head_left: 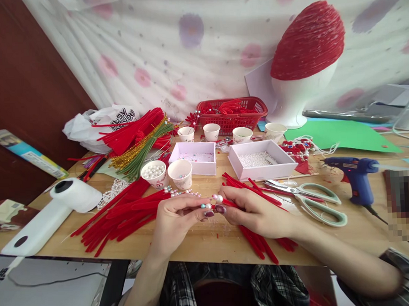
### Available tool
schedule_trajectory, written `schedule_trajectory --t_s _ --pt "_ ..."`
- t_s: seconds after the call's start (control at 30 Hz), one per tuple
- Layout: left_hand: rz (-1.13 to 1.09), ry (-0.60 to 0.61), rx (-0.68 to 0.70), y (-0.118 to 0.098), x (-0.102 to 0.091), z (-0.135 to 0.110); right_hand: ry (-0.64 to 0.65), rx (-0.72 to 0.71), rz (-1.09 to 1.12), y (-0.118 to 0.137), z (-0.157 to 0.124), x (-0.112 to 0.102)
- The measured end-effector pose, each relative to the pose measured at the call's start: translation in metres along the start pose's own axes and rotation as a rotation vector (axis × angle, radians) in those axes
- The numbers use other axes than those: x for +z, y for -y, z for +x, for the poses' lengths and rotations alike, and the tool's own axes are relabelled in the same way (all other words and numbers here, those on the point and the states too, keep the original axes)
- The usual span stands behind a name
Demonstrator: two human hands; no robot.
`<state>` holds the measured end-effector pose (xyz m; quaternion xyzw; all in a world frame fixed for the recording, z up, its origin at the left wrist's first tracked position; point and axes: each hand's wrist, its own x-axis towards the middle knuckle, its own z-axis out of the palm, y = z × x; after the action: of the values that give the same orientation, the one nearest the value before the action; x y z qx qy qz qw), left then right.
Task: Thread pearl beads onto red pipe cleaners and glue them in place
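At the middle front of the table, my left hand [179,217] and my right hand [256,210] meet, both closed in a pinch. Between the fingertips are small beads [219,199], pearly white, pink and blue, with a bit of red beside them; what they are strung on is mostly hidden. Red pipe cleaners [125,216] lie in a bundle left of my left hand. More red pipe cleaners [255,241] pass beneath my right hand. Loose pearl beads [181,192] lie just beyond my left hand, near a paper cup [180,174] and a cup of pearls [154,170].
Scissors [307,195] and a blue glue gun [356,174] lie to the right. Two white box trays [238,169] [205,169] stand ahead, before a red basket [235,121]. A white foam head [291,100] wears red strands. A white corded device [40,221] is at left.
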<state>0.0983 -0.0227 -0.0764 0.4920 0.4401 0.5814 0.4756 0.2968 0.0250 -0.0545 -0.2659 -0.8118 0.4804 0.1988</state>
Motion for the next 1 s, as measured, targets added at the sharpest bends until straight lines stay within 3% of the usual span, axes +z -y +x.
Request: schedule_trajectory --t_s 0.33,0.47,0.6,0.7,0.87,0.93,1.0 --pt "-0.059 0.020 0.003 0.004 0.004 0.001 0.007 0.023 0.161 -0.004 0.001 0.003" --pt "-0.137 0.023 -0.064 0.008 0.009 0.002 0.001 0.080 0.381 -0.003 0.001 0.006" --pt "-0.236 0.101 -0.066 0.011 0.022 0.004 0.008 0.169 0.616 0.000 0.003 0.009" --pt "-0.317 0.083 -0.107 0.013 0.031 0.006 0.010 0.163 0.666 -0.001 0.006 0.014" --pt "-0.322 0.103 -0.191 0.010 0.034 0.012 0.057 0.127 0.295 0.004 0.007 0.009" --pt "-0.297 0.059 -0.139 0.005 0.029 0.016 0.067 0.085 0.015 0.012 0.004 -0.010" --pt "-0.281 -0.006 -0.071 -0.003 0.022 0.019 -0.044 0.076 -0.300 0.018 0.002 -0.039"
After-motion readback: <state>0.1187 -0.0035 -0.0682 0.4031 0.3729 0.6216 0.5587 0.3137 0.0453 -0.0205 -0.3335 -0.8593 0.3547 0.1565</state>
